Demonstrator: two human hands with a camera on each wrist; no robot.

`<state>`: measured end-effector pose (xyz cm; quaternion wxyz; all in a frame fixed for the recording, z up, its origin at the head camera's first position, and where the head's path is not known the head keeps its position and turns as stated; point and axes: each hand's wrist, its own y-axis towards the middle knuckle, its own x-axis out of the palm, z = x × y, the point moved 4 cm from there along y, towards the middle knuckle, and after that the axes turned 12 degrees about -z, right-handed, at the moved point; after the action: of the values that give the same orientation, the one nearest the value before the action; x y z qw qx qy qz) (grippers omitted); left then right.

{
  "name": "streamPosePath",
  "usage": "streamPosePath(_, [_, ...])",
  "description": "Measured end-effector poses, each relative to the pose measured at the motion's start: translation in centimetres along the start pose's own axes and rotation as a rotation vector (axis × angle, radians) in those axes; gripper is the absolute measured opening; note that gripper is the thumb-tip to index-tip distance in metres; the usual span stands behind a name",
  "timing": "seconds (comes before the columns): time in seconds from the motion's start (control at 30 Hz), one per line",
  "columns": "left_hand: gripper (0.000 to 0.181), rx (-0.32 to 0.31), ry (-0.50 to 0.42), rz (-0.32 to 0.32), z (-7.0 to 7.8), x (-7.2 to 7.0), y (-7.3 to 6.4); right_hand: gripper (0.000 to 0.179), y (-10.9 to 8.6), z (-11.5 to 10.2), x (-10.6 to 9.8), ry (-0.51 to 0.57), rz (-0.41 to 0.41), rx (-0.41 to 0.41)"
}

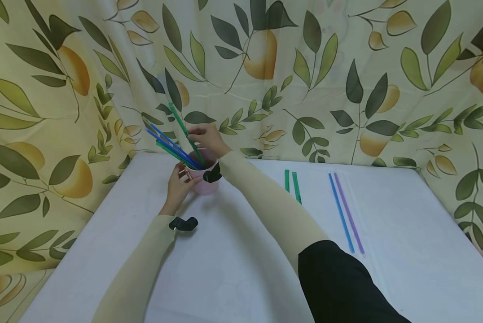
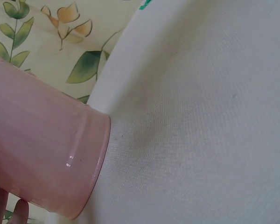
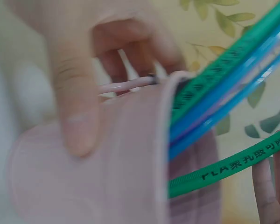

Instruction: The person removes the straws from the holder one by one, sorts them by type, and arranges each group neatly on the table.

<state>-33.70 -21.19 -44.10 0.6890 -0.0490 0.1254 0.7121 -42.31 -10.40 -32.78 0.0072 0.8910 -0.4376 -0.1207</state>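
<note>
In the head view a pink cup stands at the table's far left. My left hand grips its side; the right wrist view shows the thumb along the cup wall, other fingers behind. My right hand pinches a green paper-wrapped straw above the cup, its lower end inside the rim. Black print shows on this green straw in the right wrist view. Blue straws and another green straw lean left out of the cup. The cup's base shows in the left wrist view.
Two green straws lie right of the cup, partly covered by my right forearm. Farther right, a blue straw and a purple straw lie side by side on the white table. A leaf-patterned curtain hangs behind.
</note>
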Motion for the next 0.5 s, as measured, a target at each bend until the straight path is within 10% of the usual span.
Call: streamPosePath(0.5, [0.073,-0.034,0.013,0.001,0.1,0.0,0.1,0.029,0.0,-2.1,-2.9,0.413,0.129,0.011])
